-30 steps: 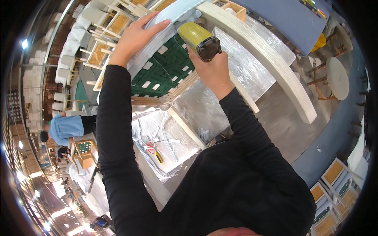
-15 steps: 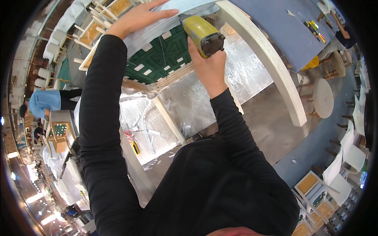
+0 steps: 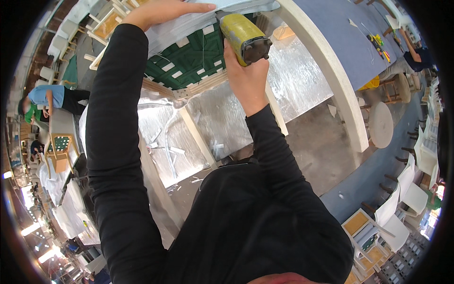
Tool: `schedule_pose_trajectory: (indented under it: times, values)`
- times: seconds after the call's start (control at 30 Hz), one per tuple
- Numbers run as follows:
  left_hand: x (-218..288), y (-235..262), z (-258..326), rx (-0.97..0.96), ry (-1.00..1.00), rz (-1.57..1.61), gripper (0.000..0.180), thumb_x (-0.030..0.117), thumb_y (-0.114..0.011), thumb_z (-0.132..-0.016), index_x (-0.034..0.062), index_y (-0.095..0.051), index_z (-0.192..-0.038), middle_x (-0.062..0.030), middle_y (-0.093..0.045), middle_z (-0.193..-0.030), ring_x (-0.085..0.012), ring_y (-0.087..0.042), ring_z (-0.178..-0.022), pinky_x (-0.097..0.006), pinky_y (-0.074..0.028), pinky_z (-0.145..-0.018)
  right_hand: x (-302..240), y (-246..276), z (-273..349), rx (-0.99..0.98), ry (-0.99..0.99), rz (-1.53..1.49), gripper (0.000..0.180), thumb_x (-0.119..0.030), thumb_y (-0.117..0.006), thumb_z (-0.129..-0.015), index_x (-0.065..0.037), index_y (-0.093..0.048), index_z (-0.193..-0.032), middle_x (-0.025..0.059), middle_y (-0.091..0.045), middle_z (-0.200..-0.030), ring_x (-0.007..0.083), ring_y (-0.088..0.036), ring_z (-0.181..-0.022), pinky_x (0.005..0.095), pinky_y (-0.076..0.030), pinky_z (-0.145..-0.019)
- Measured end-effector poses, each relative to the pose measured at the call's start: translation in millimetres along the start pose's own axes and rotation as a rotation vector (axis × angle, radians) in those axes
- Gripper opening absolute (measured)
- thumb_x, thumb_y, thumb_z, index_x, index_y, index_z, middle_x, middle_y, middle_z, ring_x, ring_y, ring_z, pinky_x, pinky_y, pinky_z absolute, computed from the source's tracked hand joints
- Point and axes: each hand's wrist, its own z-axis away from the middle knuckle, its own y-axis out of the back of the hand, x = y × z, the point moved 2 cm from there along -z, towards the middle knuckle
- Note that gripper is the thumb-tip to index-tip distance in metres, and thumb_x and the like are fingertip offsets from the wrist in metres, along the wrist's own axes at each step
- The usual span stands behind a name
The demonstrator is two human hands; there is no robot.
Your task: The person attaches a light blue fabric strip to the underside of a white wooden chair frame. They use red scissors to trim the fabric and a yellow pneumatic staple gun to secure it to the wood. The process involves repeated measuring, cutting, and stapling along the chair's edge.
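My right hand (image 3: 250,83) is wrapped round a worn yellow staple gun (image 3: 241,35). Its nose rests at the edge of light blue-grey fabric (image 3: 177,32), which is stretched over a pale wooden chair frame (image 3: 331,64). On the same fabric, left of the gun's nose, lies my left hand (image 3: 161,12), fingers stretched out and the index finger pointing toward the tool. Part of that hand is cut off by the top of the picture. Dark green woven webbing (image 3: 187,59) shows inside the frame below the fabric.
A blue-covered table (image 3: 326,28) stands at upper right, with hand tools (image 3: 377,46) on it and a person (image 3: 416,57) beside it. Silvery sheeting (image 3: 217,118) with scraps lies below the frame. Another person (image 3: 49,97) works at far left. A round stool (image 3: 380,124) and white chairs (image 3: 416,196) line the right.
The view has shifted slightly. My left hand sits a little farther left and higher in the picture. The staple gun remains at the fabric edge in my right hand.
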Motion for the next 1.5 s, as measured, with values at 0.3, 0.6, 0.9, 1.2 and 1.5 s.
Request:
schedule_pose_trajectory:
  times: [0.3,0.6,0.9,1.2,1.5]
  values:
    - [-21.7,-2.9,27.7,0.133,0.109,-0.096,0.104,0.076,-0.065,-0.092,0.0023,-0.045,-0.163,-0.0230,-0.043,-0.169,-0.0371,-0.038,-0.157,-0.041,-0.028,-0.129,-10.4,-7.4,9.8,-0.083,-0.070,0.052,0.030,-0.013,-0.078,-0.098,0.009,-0.072,-0.119,0.0124,-0.079,-0.106,0.0145,-0.073,-0.093,0.0315,-0.057,-0.083]
    - [-74.4,-18.0,26.0,0.256,0.039,-0.116,0.106,0.085,-0.067,-0.083,0.0151,-0.053,-0.161,-0.0225,-0.056,-0.158,-0.0402,-0.053,-0.147,-0.047,-0.040,-0.121,-20.5,-21.5,19.0,-0.064,-0.055,0.066,0.027,-0.015,-0.079,-0.098,0.008,-0.073,-0.112,0.0127,-0.079,-0.097,0.0159,-0.074,-0.086,0.0329,-0.057,-0.078]
    - [-60.2,-8.2,41.2,0.161,0.091,-0.060,0.110,0.086,-0.068,-0.080,0.0152,-0.051,-0.163,-0.0221,-0.053,-0.160,-0.0414,-0.051,-0.148,-0.049,-0.038,-0.122,-24.6,-32.1,29.0,-0.059,-0.051,0.074,0.032,-0.014,-0.078,-0.099,0.010,-0.072,-0.118,0.0124,-0.079,-0.105,0.0148,-0.074,-0.094,0.0323,-0.057,-0.083]
    - [-79.9,-4.7,48.7,0.136,0.094,-0.005,0.108,0.084,-0.072,-0.079,0.0166,-0.053,-0.162,-0.0202,-0.053,-0.161,-0.0408,-0.050,-0.148,-0.050,-0.036,-0.124,-20.5,-46.5,42.0,-0.057,-0.046,0.128,0.026,-0.015,-0.080,-0.096,0.007,-0.076,-0.110,0.0121,-0.081,-0.090,0.0143,-0.077,-0.081,0.0324,-0.057,-0.072]
    - [-90.6,-3.3,52.6,0.156,0.123,-0.016,0.105,0.079,-0.077,-0.078,0.0170,-0.056,-0.160,-0.0195,-0.052,-0.162,-0.0378,-0.049,-0.150,-0.045,-0.033,-0.125,-33.3,-62.1,55.3,-0.023,0.063,0.127,0.027,-0.015,-0.080,-0.097,0.008,-0.076,-0.108,0.0132,-0.080,-0.089,0.0137,-0.077,-0.082,0.0323,-0.057,-0.072]
